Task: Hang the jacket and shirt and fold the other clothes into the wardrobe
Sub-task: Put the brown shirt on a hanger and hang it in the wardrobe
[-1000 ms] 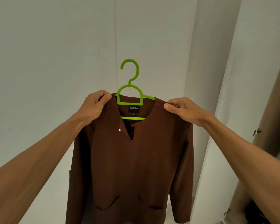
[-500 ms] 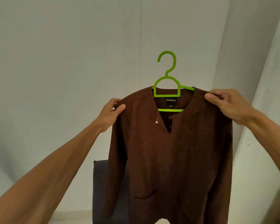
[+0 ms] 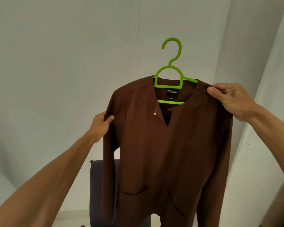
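The shirt on its hanger, between my hands.
My left hand pinches the shirt's sleeve top, lower than my right hand on the opposite shoulder. The hanger sits in the neck, hook rising above both hands. Behind the shirt, below my left hand, stands a padded panel before the wall.

1. On the black neck label of the brown shirt: a large "Z" beside "INDONESIA"; smaller line above it too blurred to read.
2. On the size tag just below: "M".
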